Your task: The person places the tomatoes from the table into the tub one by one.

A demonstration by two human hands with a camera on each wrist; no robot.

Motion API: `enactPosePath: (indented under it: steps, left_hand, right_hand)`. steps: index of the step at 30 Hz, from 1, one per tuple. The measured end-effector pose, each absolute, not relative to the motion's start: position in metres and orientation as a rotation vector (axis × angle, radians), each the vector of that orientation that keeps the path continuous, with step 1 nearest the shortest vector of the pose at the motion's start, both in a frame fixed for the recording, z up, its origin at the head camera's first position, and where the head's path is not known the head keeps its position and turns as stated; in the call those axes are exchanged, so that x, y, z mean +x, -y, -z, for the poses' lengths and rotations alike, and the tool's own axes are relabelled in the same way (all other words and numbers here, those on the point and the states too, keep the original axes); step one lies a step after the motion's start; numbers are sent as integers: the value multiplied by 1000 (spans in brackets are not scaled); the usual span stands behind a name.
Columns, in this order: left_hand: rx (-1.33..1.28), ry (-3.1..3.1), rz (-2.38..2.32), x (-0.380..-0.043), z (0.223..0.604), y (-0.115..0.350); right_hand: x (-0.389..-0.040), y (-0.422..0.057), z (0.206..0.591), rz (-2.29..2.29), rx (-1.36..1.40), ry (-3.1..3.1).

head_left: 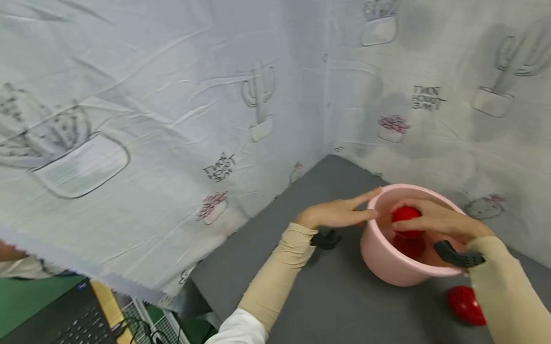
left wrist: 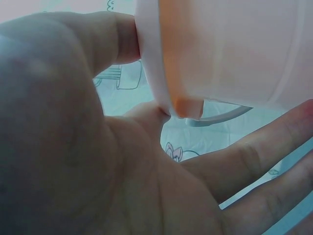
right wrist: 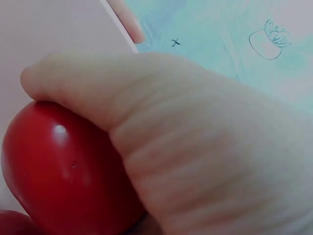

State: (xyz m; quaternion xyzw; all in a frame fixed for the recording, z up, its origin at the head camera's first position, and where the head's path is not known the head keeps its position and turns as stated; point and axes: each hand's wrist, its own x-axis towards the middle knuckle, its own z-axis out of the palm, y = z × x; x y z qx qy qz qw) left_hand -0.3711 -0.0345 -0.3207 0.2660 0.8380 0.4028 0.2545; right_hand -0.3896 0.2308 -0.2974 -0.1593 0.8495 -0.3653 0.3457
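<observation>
A pink plastic bucket [head_left: 388,264] stands on the grey table, tipped-looking in the head view. My left hand [head_left: 339,214] holds its rim at the near left, thumb and forefinger at the edge; in the left wrist view the other fingers [left wrist: 259,156] stretch along the outside wall. Inside the bucket, my right hand [head_left: 444,220] grips a glossy red round fruit [head_left: 406,220], with the thumb side over it in the right wrist view. Below it in the bucket lies another red fruit [head_left: 410,247], partly hidden.
On the table by my right forearm lies one more red fruit [head_left: 466,305]. White cloth walls [head_left: 170,94] printed with cacti enclose the table at the back. At lower left are a black laptop [head_left: 74,324] and cables [head_left: 149,336]; another person's arm [head_left: 4,255] shows beyond the cloth.
</observation>
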Motion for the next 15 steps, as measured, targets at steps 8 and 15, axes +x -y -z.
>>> enactPosePath:
  steps: [8, 15]
  left_hand:
    - [808, -2154, -1061, -368, 320, -4]
    - [985, -2010, -1026, -353, 327, -24]
  right_hand:
    - [-351, -269, 298, 1038, -308, -2225]
    - [-293, -284, 297, 1132, -80, -2270]
